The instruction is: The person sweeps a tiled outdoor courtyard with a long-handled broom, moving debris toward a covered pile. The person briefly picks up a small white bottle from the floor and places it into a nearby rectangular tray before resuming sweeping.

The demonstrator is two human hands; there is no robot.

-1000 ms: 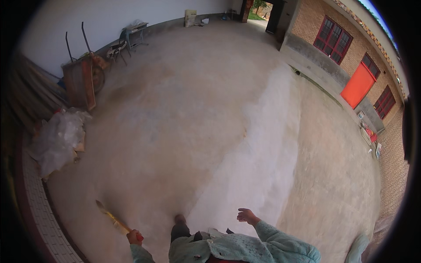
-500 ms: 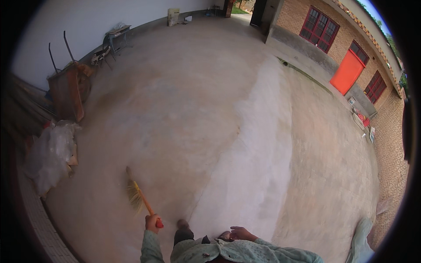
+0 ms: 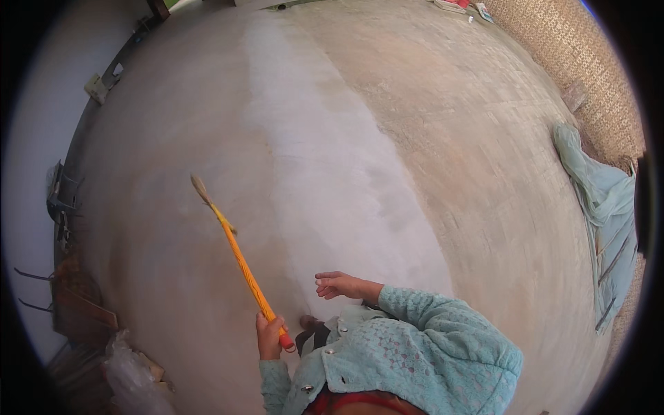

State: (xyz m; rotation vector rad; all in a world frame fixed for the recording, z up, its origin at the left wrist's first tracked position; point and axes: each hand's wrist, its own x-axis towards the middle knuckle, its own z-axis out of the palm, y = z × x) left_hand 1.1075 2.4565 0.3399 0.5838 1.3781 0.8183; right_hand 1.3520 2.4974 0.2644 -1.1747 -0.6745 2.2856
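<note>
My left hand (image 3: 270, 336) is wrapped round the lower end of a broom (image 3: 247, 271) with an orange handle and a red end cap. The handle slants up and away to the left. Its straw bristles show at the far end, seen narrow and edge-on; whether they touch the floor I cannot tell. Nothing is in my right hand (image 3: 339, 285), held out in front of my body with its fingers stretched and somewhat apart. Both arms wear light green patterned sleeves. Below my hands one shoe shows on the concrete floor (image 3: 187, 235).
A pale strip (image 3: 332, 159) runs along the floor. At the left wall stand a rusty wheelbarrow (image 3: 79, 308), a small dark table (image 3: 59, 190) and clear plastic sheeting (image 3: 135, 377). Green cloth (image 3: 598, 200) lies by the textured right wall (image 3: 553, 41).
My view has swung to the right and down. The broom has risen and now points farther ahead, its bristles turned edge-on. My right hand has come up, away from my body.
</note>
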